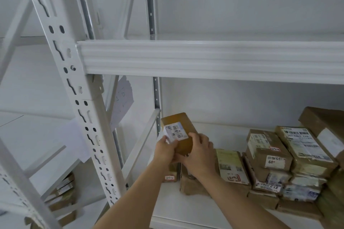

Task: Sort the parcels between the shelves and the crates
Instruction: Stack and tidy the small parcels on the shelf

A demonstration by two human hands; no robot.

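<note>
Both hands (188, 151) round tan, white-labelled parcel (183, 132)

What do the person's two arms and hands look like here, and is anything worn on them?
Both forearms are bare as far as the picture shows: no sleeves, gloves or watch. No rings are visible on the left hand or the right hand. The fingers look uncovered, with short nails.

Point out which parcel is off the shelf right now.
The small brown parcel with a white barcode label, gripped by both hands; all others rest stacked on the shelf.
</note>
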